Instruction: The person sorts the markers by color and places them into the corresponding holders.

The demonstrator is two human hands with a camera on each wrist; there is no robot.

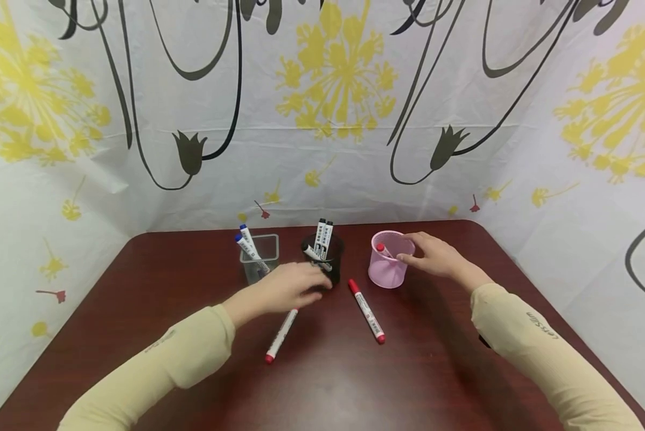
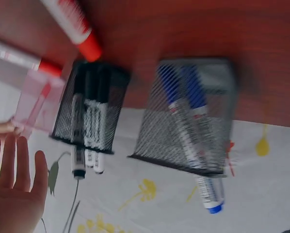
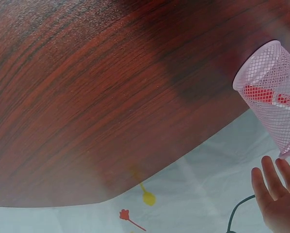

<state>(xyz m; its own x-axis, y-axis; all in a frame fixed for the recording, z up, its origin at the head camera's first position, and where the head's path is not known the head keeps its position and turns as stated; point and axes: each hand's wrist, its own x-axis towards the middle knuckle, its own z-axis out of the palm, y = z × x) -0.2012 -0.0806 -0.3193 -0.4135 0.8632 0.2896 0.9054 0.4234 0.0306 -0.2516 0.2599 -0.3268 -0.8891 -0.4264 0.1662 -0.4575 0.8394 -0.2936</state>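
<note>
My left hand (image 1: 285, 288) reaches over the table, its fingers extended just in front of the black mesh pen holder (image 1: 335, 251); nothing shows in its grasp. My right hand (image 1: 435, 256) is at the right side of the pink mesh pen holder (image 1: 387, 276), fingertips at its rim. In the right wrist view its fingers (image 3: 273, 177) look straight. A red marker (image 1: 380, 247) stands inside the pink holder. Two more lie on the table: one red-capped marker (image 1: 367, 311) between the holders, another marker (image 1: 282, 336) below my left hand, which covers its upper end.
Several black markers (image 1: 322, 236) stand in the black holder. Left of it, a grey mesh holder (image 1: 268, 246) contains two blue markers (image 1: 247, 246), partly behind my left hand. The dark red-brown table (image 1: 193, 269) meets a patterned white cloth (image 1: 155, 203) at its back and sides.
</note>
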